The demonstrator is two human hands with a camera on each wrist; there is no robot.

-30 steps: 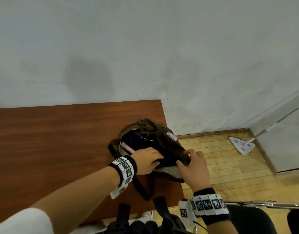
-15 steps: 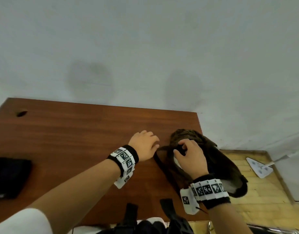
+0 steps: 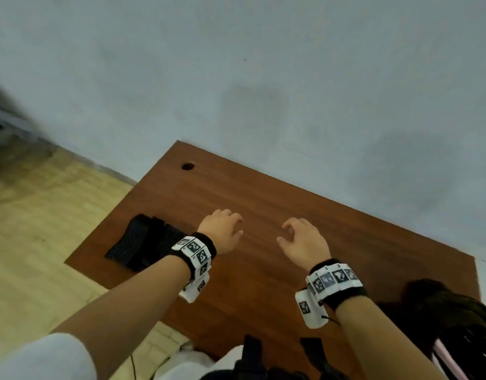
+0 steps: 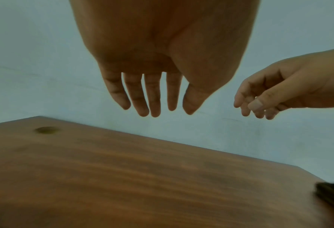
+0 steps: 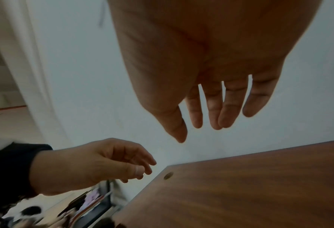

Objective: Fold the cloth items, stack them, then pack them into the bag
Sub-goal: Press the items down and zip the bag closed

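Note:
A folded black cloth (image 3: 143, 241) lies near the left end of the brown table (image 3: 263, 204). The dark brown bag (image 3: 455, 322) sits at the table's right end, its edge also showing in the left wrist view (image 4: 333, 195). Both hands hover empty above the middle of the table. My left hand (image 3: 222, 229) is just right of the black cloth, fingers relaxed and hanging (image 4: 152, 98). My right hand (image 3: 299, 237) has loose, slightly bent fingers (image 5: 211, 111) and holds nothing.
A grey wall stands behind the table. A cable hole (image 3: 188, 166) is near the table's far left corner. Pale wooden floor (image 3: 39, 220) lies to the left. Dark straps (image 3: 252, 355) hang at the near edge.
Both hands have let go of the bag and moved left over the bare table. The view has swung left, so the bag now sits at the right edge and the black cloth is closer.

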